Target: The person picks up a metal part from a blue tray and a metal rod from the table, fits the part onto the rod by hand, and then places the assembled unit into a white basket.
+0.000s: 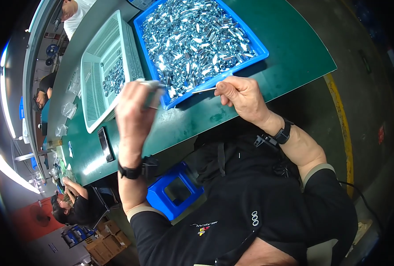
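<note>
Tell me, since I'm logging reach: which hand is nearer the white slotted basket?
Left. The left hand is raised just beside the white slotted basket's near corner; the right hand is farther off, at the blue tray's front edge, pinching a thin strip.

– The blue plastic tray (259,48)?
– Smooth and glossy, heaped with bright, shiny small metal parts (197,40).
– And beside it?
– A pale perforated plastic basket (100,53), matt, on the smooth green table mat (294,57).
</note>
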Demonstrator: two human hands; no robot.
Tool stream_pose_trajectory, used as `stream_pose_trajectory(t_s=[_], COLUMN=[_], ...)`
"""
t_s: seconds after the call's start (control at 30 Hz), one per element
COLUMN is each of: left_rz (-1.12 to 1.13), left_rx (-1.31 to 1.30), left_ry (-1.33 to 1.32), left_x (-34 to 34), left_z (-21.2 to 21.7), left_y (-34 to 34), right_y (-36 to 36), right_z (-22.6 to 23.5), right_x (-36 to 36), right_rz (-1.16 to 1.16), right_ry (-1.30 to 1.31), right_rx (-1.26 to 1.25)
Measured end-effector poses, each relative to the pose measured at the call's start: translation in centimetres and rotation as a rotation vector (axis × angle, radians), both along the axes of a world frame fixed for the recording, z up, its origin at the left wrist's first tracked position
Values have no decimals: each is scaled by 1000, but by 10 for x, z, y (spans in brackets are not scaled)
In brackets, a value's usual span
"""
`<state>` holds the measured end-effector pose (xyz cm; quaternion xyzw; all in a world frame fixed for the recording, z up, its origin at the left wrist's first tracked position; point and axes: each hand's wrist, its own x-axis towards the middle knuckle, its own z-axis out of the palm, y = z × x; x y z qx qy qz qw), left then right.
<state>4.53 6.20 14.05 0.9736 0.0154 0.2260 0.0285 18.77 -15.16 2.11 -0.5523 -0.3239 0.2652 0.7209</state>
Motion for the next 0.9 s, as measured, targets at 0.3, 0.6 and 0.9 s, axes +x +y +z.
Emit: stream_pose_trajectory(t_s=[0.3,0.6,0.9], left_rz=[224,159,-46], left_rx=[-194,-182,-244], left_ry=[-11,114,72], left_x=[7,30,18], left_z=[-15,-56,-42], left_y=[17,-13,-36], right_y=[0,-1,1], right_z=[-3,-6,-3], right_x=[-1,-4,-2], right_rz=[-14,-78,-86], right_ry=[-79,-44,-59], right_rx=[11,16,36])
